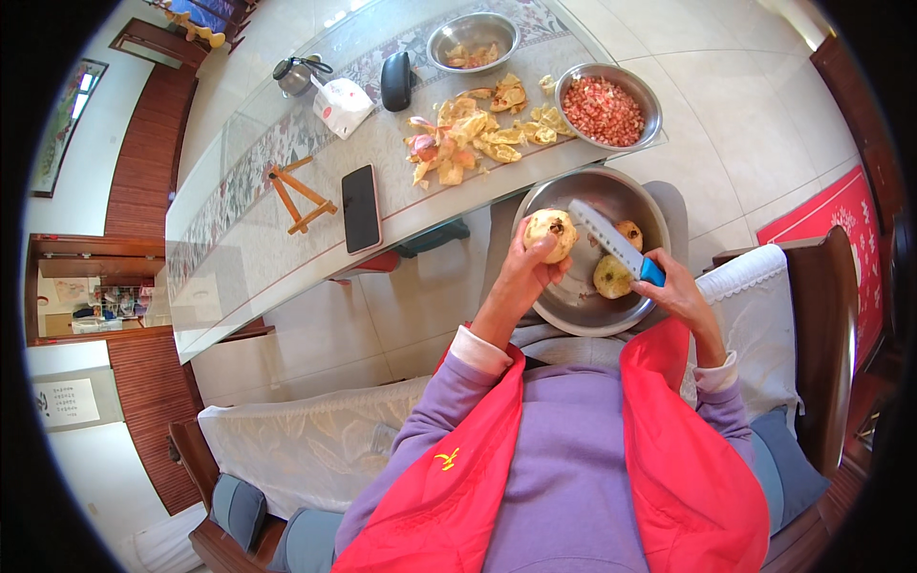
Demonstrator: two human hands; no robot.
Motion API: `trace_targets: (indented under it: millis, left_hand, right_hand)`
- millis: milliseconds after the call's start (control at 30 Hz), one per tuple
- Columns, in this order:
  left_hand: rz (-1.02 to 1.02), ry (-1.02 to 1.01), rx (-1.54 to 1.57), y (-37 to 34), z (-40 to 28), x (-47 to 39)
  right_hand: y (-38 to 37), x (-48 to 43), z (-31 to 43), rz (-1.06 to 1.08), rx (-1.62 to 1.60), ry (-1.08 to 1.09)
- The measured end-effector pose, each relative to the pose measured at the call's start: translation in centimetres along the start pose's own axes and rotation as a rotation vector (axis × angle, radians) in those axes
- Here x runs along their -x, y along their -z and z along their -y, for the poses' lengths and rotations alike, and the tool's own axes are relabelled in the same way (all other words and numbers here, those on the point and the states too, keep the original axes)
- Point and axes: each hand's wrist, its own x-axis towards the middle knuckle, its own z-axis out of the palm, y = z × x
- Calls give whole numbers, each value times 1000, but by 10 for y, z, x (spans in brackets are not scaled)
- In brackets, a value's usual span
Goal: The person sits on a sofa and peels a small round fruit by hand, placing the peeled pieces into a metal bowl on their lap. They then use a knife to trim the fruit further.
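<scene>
A yellowish pomegranate is held up in my left hand, its dark crown end facing up. My right hand grips the blue handle of a kitchen knife. The pale blade, with a row of small holes or dimples, points up and left, its tip close beside the fruit. Both hands are over a large steel basin in front of my lap. Inside the basin lie another pomegranate and a smaller-looking one, partly behind the blade.
On the glass-topped table, pomegranate peels lie near a steel bowl of red arils and a steel bowl with scraps. A smartphone, wooden stand, black case, white packet and metal cup are farther left.
</scene>
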Motion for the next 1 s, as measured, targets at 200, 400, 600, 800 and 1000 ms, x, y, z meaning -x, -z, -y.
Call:
trace_targets:
  millis: [200,400,600,800,1000]
  left_hand:
    - [-9,51,-22,-2,3,2]
    - [-56,58,-114,-3,6,2]
    - [-92,71,-193,-7,9,4]
    - [-126,35,-256,-11,16,4]
    - [-133,-40,-287,-12,24,3]
  right_hand:
    - [-13,0,26,-25,-402,-59]
    - [-36,-11,55,40,-741,-101]
    - [-53,-13,68,68,-947,-78]
    - [-66,-11,75,-35,-894,-104]
    - [-86,-7,84,-185,-947,-93]
